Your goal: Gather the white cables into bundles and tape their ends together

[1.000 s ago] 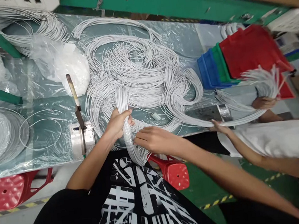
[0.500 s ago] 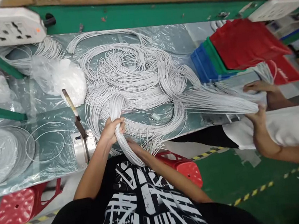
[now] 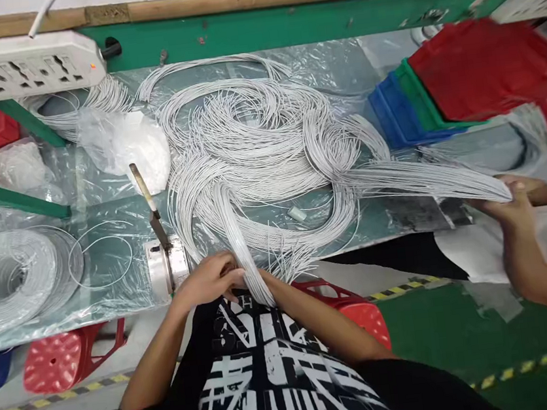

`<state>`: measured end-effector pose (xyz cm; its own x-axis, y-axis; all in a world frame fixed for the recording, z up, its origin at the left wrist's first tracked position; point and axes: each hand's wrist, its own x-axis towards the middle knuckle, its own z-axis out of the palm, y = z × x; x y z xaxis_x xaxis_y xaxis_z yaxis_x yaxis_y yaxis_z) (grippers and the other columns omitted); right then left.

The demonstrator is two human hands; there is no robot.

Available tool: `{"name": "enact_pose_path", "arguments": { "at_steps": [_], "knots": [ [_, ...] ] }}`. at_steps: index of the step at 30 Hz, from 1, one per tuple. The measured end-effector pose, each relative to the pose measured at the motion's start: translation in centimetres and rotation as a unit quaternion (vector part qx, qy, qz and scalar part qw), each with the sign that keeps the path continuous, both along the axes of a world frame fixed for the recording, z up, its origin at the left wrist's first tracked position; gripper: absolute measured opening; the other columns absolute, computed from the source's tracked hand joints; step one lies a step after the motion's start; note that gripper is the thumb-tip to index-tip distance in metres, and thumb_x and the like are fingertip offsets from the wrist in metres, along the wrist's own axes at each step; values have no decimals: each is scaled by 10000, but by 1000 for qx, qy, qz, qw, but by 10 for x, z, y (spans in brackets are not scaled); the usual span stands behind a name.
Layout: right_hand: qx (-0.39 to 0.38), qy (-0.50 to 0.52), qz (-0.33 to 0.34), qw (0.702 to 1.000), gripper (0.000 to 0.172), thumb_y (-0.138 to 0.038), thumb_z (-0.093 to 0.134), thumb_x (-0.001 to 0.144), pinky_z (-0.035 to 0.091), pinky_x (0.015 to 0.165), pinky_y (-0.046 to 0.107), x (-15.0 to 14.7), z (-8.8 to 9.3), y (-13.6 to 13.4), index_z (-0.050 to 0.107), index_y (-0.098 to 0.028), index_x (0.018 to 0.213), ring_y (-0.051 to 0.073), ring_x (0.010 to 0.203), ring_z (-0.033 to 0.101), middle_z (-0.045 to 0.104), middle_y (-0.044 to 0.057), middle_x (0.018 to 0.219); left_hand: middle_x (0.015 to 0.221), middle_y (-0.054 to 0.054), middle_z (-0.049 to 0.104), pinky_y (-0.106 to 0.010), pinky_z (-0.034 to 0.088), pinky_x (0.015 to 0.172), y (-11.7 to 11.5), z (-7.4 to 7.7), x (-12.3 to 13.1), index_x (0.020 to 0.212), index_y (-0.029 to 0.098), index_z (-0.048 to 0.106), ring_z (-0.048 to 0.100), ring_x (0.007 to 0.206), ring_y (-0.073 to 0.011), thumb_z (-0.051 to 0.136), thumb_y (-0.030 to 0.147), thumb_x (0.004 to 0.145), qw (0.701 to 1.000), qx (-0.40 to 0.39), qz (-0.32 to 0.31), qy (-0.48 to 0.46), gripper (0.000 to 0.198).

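A thick bundle of thin white wires arches down from the pile over the table's front edge toward my shirt. My left hand is at the bundle's left side, its fingers curled in; what they pinch is hidden. Behind the hanging bundle passes my right forearm, and my right hand is mostly covered by the wires and my left hand. A large pile of looped white wires lies just beyond. On the right, another person's hand grips the end of a separate wire bundle.
A cutter with an upright handle stands left of my hands. Farther left lies a wire coil. Blue, green and red bins sit at the back right. Red stools stand below the table. A power strip hangs above.
My left hand has come off the bundle's upper part and moved down toward my body. The other person's hands have drawn their bundle farther right. The view has shifted slightly.
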<state>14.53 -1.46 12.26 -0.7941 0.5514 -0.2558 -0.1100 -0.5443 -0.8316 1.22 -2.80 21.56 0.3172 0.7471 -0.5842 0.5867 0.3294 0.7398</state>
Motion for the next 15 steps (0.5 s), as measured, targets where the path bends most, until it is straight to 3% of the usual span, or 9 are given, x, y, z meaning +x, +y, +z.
{"name": "enact_pose_path", "arguments": {
  "at_steps": [4,7,9,11,15],
  "knots": [
    [-59,12,125,990,786,-979,527,969,529,459,306,25,-27,-5,681,-208,951,160,464,576,623,-17,641,895,-65,678,-408,439,830,-23,-11,-3,839,280,482,631,869,-280,542,380,1095,996,41,33,75,281],
    [-71,-3,176,982,830,-1010,373,937,568,528,364,59,-36,-10,646,-230,870,208,512,617,629,30,631,794,-19,605,-395,420,767,-32,-15,-7,853,297,460,589,764,-258,495,454,1114,997,5,59,52,307],
    [-47,-21,183,982,692,-916,585,912,519,567,343,75,-36,-15,644,-230,845,187,541,569,611,9,624,752,7,551,-384,424,744,-35,-11,-10,857,302,453,569,730,-247,455,496,1122,997,-18,69,30,328],
    [-2,-47,161,986,511,-701,812,864,432,615,307,79,-33,-22,629,-226,812,152,600,485,557,-38,631,774,3,549,-377,416,750,-37,-3,-14,852,298,447,568,753,-246,446,489,1112,996,-18,80,37,323],
    [78,-97,80,989,327,-445,792,900,333,714,293,64,-29,-33,549,-235,838,145,753,421,512,-58,738,765,-3,533,-365,331,728,-33,13,-23,794,284,468,503,742,-229,555,487,1054,991,-21,111,69,342]
  ]
}}
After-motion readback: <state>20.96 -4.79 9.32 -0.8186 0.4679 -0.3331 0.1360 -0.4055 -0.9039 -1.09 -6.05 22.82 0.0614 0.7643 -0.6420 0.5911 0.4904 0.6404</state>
